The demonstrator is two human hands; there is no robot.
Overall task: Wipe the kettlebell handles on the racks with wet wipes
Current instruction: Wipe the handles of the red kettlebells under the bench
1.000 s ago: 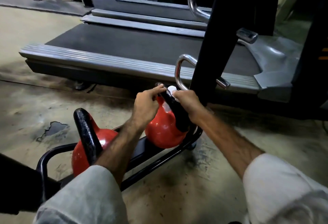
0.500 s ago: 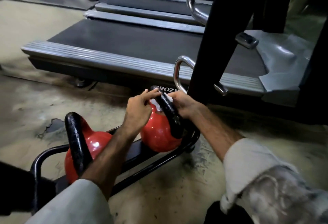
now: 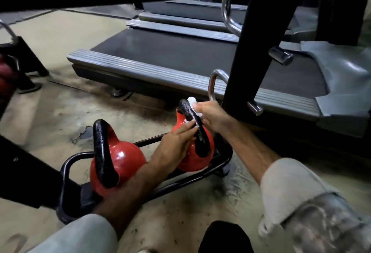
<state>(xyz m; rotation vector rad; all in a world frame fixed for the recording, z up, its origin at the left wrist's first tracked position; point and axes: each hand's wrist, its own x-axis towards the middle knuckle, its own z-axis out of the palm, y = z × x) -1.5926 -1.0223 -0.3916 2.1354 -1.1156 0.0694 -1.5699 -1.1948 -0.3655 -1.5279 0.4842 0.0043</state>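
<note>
Below me lies a pale concrete floor (image 3: pixel 50 38), stained dark in patches, with a chipped spot (image 3: pixel 84 131) near the middle. Ahead of me stands a treadmill (image 3: pixel 180 52): a dark belt between ribbed grey side rails, with a grey plastic cover (image 3: pixel 339 76) at its right end. A second treadmill (image 3: pixel 192 12) stands just behind it. A black upright post (image 3: pixel 253 52) rises in front of the nearer one, with chrome bars (image 3: pixel 213 84) beside it. Light is dim, and the top edge of my view is black.
</note>
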